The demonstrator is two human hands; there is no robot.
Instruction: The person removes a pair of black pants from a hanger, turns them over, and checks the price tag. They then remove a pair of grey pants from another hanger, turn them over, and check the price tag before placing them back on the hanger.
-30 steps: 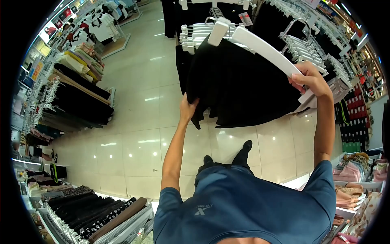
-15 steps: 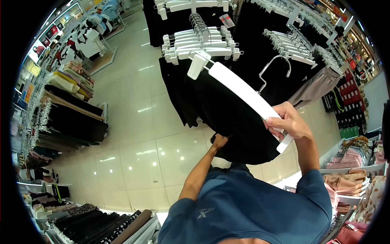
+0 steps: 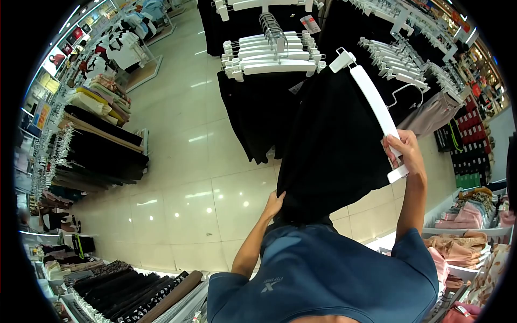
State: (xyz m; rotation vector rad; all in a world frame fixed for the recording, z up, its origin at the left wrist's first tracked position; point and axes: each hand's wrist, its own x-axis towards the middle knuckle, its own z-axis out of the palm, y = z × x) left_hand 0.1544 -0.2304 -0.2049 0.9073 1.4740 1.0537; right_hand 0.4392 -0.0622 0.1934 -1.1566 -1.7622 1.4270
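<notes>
My right hand [image 3: 405,151] is closed round the lower end of a white clip hanger [image 3: 375,102], fingers behind and thumb in front. The hanger stands steeply tilted, its metal hook [image 3: 406,92] pointing right. From its clips a wide black garment [image 3: 328,145] spreads down and left toward my waist; whether it is a skirt or trousers I cannot tell. My left hand [image 3: 274,204] pinches the garment's lower left edge, just in front of my body.
Ahead, a rack holds several white hangers [image 3: 277,68] with black clothes [image 3: 245,118]. More loaded hangers [image 3: 396,64] and grey trousers [image 3: 433,112] hang at right. Folded pink clothes [image 3: 463,215] fill shelves at lower right. Dark garments [image 3: 102,156] line the left; tiled floor [image 3: 183,177] lies between.
The hanger has swung steeper and moved right with my right hand. My left hand has shifted left and down with the garment edge, and the black cloth is spread wider.
</notes>
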